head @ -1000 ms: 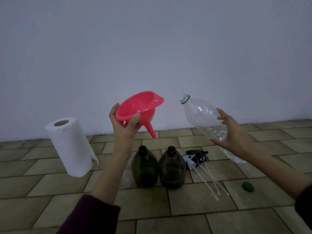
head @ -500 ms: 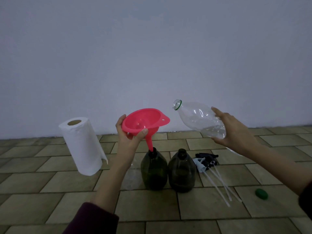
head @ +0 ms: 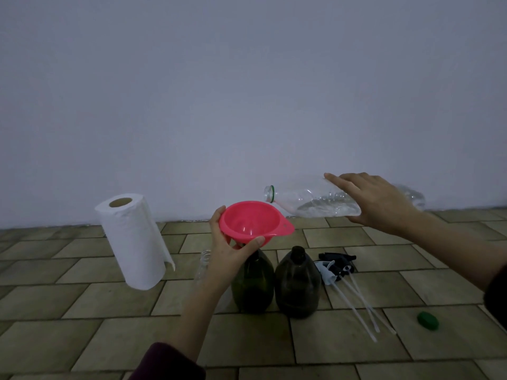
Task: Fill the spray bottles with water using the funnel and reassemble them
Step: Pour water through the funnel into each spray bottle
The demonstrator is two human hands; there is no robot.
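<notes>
My left fingers (head: 258, 240) curl under the rim of the pink funnel (head: 253, 222), thumb on the near edge, so the left hand (head: 230, 253) has a firm hold on it and nothing else. I judge I'm holding it there to steady the spout in the neck of the left green spray bottle (head: 252, 283), though the hand hides the neck itself and I cannot tell whether the spout is seated. My right hand (head: 375, 201) wraps over the clear water bottle (head: 307, 200), fingers spread across its top side and gripping it; the bottle lies nearly level, its open mouth aimed at the funnel bowl and just above and to the right of the rim, with water pooled along its lower side. That tilt looks like the start of a pour, with no stream showing yet. The second green spray bottle (head: 297, 283) stands open just to the right of the first, almost touching it. The spray heads (head: 336, 267) with their long dip tubes lie on the tile floor (head: 82, 297) beside it, well below my right hand, waiting for reassembly. The green cap (head: 428, 320) rests further right on the tiles, and a paper towel roll (head: 131, 239) stands to the left, presumably for spills.
</notes>
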